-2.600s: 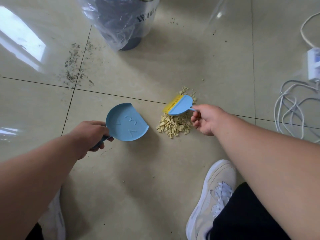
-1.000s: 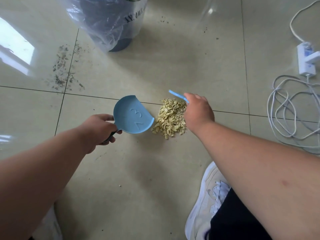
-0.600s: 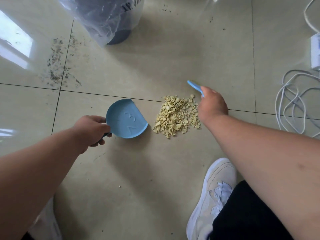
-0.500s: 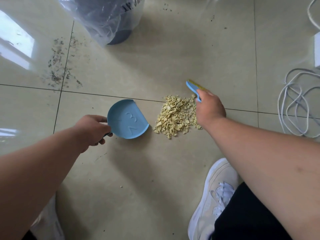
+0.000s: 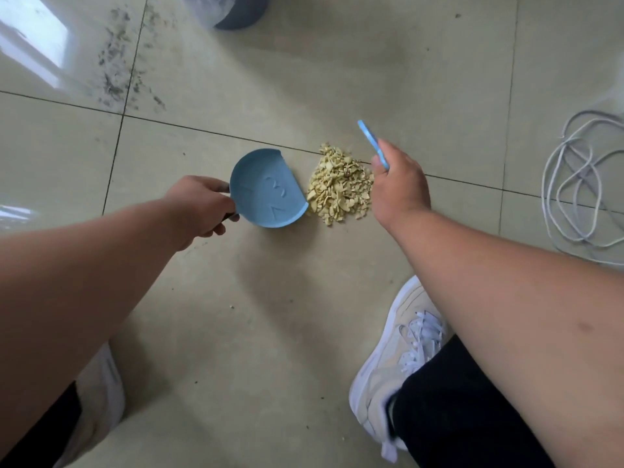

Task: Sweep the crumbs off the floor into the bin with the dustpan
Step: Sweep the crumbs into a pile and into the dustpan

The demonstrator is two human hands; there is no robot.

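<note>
I see my left hand (image 5: 199, 206) clenched on the handle of the round blue plastic dustpan (image 5: 266, 189), its straight edge touching the pile of pale yellow crumbs (image 5: 339, 190) on the beige tiled floor (image 5: 270, 332). My right hand (image 5: 398, 180) grips a thin blue brush (image 5: 371, 141), bristles probably hidden. The dark bin (image 5: 236, 11) stands far behind; a white cable coil (image 5: 580, 184) lies right, a white sneaker (image 5: 401, 342) below.
</note>
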